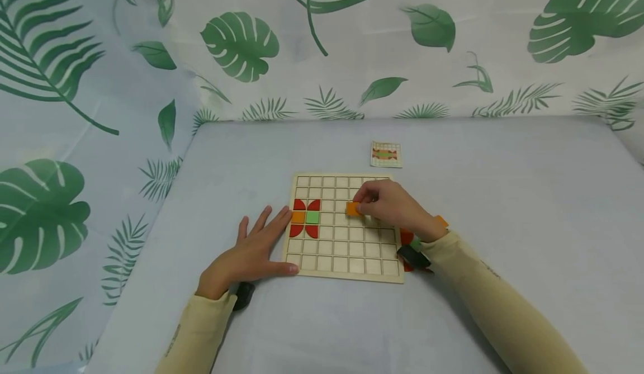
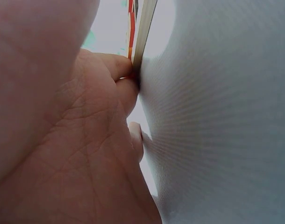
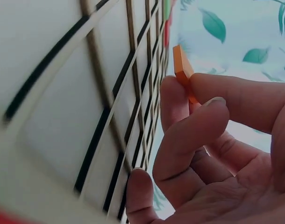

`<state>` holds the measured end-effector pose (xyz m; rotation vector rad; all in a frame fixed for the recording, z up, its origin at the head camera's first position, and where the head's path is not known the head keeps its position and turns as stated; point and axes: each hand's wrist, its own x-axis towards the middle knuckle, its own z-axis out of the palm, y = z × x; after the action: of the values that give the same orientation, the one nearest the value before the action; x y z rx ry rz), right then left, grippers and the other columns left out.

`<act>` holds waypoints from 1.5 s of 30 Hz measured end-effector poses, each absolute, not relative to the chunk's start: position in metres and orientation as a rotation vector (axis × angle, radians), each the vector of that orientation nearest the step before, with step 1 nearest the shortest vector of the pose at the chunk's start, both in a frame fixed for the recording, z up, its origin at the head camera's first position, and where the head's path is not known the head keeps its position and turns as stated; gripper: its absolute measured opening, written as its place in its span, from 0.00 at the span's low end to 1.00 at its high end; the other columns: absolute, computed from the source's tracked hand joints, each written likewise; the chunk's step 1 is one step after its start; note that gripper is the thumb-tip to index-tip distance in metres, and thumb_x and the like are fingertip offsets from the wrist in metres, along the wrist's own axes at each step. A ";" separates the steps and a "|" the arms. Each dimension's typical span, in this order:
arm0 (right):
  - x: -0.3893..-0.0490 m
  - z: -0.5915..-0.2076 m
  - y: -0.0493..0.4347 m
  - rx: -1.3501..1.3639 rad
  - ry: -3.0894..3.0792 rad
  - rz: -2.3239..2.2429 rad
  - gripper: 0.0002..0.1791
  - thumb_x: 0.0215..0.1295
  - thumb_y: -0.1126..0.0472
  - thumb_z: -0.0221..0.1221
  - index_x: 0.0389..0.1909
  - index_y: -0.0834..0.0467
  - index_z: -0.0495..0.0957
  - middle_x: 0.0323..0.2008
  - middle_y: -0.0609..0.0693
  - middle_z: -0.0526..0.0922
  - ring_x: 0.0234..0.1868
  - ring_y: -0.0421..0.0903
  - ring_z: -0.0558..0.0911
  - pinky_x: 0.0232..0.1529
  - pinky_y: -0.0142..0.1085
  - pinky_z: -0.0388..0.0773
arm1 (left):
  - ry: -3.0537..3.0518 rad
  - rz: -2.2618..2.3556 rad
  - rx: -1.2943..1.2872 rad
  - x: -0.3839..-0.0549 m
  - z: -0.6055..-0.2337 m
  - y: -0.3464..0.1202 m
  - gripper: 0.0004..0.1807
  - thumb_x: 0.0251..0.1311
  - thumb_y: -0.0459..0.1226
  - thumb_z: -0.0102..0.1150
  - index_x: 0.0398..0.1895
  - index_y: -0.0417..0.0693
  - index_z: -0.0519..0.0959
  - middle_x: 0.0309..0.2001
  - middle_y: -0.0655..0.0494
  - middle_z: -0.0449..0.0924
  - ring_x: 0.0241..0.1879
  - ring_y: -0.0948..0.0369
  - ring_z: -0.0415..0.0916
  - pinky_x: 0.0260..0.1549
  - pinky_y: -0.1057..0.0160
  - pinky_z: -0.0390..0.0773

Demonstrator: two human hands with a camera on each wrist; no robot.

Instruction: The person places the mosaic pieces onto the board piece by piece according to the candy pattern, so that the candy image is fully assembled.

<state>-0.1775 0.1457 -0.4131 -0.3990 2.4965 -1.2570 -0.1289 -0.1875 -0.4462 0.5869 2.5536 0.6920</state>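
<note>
A pale wooden grid board (image 1: 347, 248) lies on the table. On its left side an orange square (image 1: 298, 217) and a light green square (image 1: 312, 217) sit side by side, with red curved pieces (image 1: 311, 231) above and below them. My left hand (image 1: 251, 257) is spread flat, its fingertips and thumb touching the board's left edge; the left wrist view shows the palm (image 2: 86, 140) close up. Over the board's upper right part, my right hand (image 1: 389, 202) pinches an orange square tile (image 1: 353, 209) between thumb and fingers. In the right wrist view that tile (image 3: 181, 65) is held edge-on above the grid.
Beyond the board lies a small pattern card (image 1: 386, 159) with a red, orange and green design. Loose red (image 1: 406, 236), green (image 1: 415, 244) and orange pieces (image 1: 441, 221) lie right of the board, partly hidden by my right wrist. A leaf-print cloth (image 1: 347, 66) hangs behind.
</note>
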 end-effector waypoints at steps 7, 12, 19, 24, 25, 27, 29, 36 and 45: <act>-0.186 -0.413 0.128 -0.339 2.488 -1.275 0.06 0.73 0.64 0.64 0.46 0.61 0.86 0.37 0.52 0.85 0.37 0.50 0.77 0.40 0.42 0.73 | 2.554 0.673 0.575 -0.129 -0.447 -0.187 0.64 0.60 0.60 0.75 0.90 0.52 0.46 0.88 0.56 0.40 0.86 0.48 0.25 0.75 0.33 0.21; -0.190 -0.412 0.118 -0.301 2.525 -1.285 0.07 0.72 0.64 0.64 0.45 0.62 0.86 0.36 0.53 0.85 0.34 0.50 0.78 0.37 0.42 0.73 | 2.545 0.678 0.584 -0.130 -0.445 -0.187 0.64 0.60 0.60 0.75 0.89 0.51 0.45 0.88 0.55 0.40 0.85 0.47 0.25 0.74 0.33 0.20; -0.193 -0.415 0.108 -0.348 2.513 -1.327 0.07 0.71 0.66 0.64 0.45 0.63 0.87 0.34 0.53 0.86 0.30 0.49 0.81 0.34 0.40 0.76 | 2.541 0.682 0.582 -0.131 -0.444 -0.188 0.64 0.61 0.60 0.75 0.89 0.51 0.46 0.88 0.55 0.40 0.85 0.47 0.25 0.74 0.32 0.21; -0.194 -0.420 0.102 -0.377 2.553 -1.301 0.06 0.69 0.66 0.65 0.43 0.62 0.87 0.32 0.52 0.86 0.29 0.48 0.81 0.34 0.39 0.76 | 2.541 0.692 0.583 -0.131 -0.444 -0.189 0.64 0.61 0.60 0.75 0.89 0.50 0.45 0.88 0.55 0.41 0.85 0.46 0.25 0.74 0.32 0.21; -0.194 -0.420 0.100 -0.381 2.569 -1.293 0.06 0.69 0.66 0.65 0.42 0.62 0.87 0.32 0.52 0.86 0.30 0.48 0.81 0.35 0.39 0.75 | 2.542 0.686 0.583 -0.131 -0.444 -0.189 0.64 0.61 0.60 0.75 0.89 0.50 0.45 0.88 0.54 0.41 0.85 0.46 0.25 0.74 0.32 0.21; -0.194 -0.422 0.098 -0.384 2.601 -1.271 0.05 0.67 0.66 0.65 0.41 0.62 0.87 0.32 0.52 0.86 0.32 0.48 0.81 0.36 0.40 0.75 | 2.543 0.678 0.582 -0.132 -0.443 -0.189 0.64 0.60 0.60 0.75 0.89 0.51 0.45 0.88 0.55 0.40 0.85 0.46 0.25 0.74 0.32 0.20; -0.194 -0.423 0.096 -0.379 2.624 -1.252 0.05 0.66 0.67 0.66 0.40 0.62 0.87 0.32 0.52 0.87 0.33 0.49 0.81 0.37 0.40 0.75 | 2.542 0.668 0.580 -0.132 -0.443 -0.188 0.65 0.60 0.60 0.75 0.90 0.51 0.45 0.88 0.55 0.40 0.85 0.47 0.24 0.74 0.33 0.20; -0.194 -0.426 0.092 -0.394 2.662 -1.216 0.03 0.67 0.66 0.66 0.39 0.61 0.87 0.32 0.52 0.87 0.33 0.50 0.81 0.36 0.41 0.76 | 2.554 0.667 0.589 -0.132 -0.443 -0.189 0.65 0.60 0.60 0.75 0.90 0.51 0.44 0.88 0.56 0.39 0.85 0.48 0.25 0.74 0.33 0.20; -0.196 -0.430 0.090 -0.458 2.723 -1.127 0.02 0.68 0.65 0.67 0.38 0.59 0.87 0.30 0.50 0.86 0.30 0.48 0.80 0.32 0.40 0.74 | 2.556 0.670 0.597 -0.132 -0.444 -0.189 0.65 0.60 0.61 0.75 0.90 0.51 0.45 0.88 0.56 0.40 0.86 0.47 0.25 0.74 0.32 0.21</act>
<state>-0.1958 0.0896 -0.4300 -0.4579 2.7233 -1.1271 -0.1318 -0.1886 -0.4441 0.5966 2.5563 0.6699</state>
